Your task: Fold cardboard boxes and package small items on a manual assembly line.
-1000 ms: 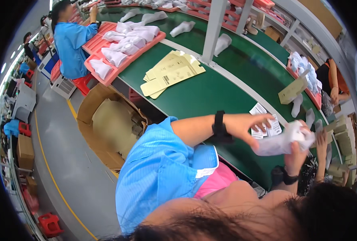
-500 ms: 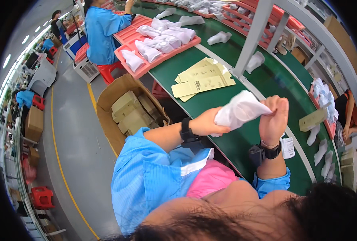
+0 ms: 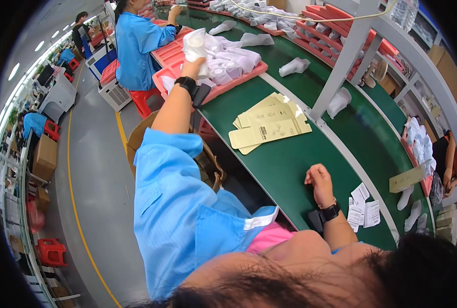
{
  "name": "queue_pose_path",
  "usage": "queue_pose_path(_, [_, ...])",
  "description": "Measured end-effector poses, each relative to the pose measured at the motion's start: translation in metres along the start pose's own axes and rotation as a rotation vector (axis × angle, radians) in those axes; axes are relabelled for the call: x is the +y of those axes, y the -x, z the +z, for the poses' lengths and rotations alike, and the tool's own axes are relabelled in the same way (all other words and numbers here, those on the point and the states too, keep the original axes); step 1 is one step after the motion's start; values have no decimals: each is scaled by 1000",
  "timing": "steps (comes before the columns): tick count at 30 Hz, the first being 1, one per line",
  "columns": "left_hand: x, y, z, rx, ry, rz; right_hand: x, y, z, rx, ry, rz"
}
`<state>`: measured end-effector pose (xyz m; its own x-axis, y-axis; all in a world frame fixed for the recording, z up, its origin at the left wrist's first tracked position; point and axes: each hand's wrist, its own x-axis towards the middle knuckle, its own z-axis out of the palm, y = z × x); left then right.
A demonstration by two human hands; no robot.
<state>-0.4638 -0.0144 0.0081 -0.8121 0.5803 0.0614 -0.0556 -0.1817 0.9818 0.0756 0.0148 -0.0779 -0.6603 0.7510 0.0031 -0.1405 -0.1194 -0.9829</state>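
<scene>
My left hand (image 3: pixel 193 66) reaches out at the far left, its fingers wrapped round a white soft-wrapped bundle (image 3: pixel 194 46). It holds the bundle over the pink tray (image 3: pixel 239 82), where several similar white bundles (image 3: pixel 226 59) lie. What is inside the wrapping cannot be made out. Above the green work surface (image 3: pixel 285 164), my right hand (image 3: pixel 320 178) is loosely closed, fingers curled, with nothing in it. Flat cream-coloured carton blanks (image 3: pixel 272 123) lie in a fanned stack between my hands. Small white printed slips (image 3: pixel 362 208) rest to the right of my right wrist.
A grey metal post (image 3: pixel 341 61) stands beyond the cartons, beside a green conveyor (image 3: pixel 362 123) carrying loose white bundles. An open cardboard box (image 3: pixel 136 136) is left of the bench, partly behind my arm. A person in blue (image 3: pixel 138 46) works past the tray.
My left hand has carried the white bundle away from my right hand, forward and left to the pink tray. My right hand has let go of it and lowered, and more white slips show.
</scene>
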Motion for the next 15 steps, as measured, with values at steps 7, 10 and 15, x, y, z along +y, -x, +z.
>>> queue_pose_path(7, [-41, -136, -77, 417, -411, 41, 7, -14, -9, -64, -43, 98])
queue_pose_path(10, [-27, -133, -52, 484, -444, -11, 7, -12, -7, -35, -24, 112])
queue_pose_path(15, [-28, -151, -73, 572, -413, 156, -1, -15, -10, -51, -125, 173])
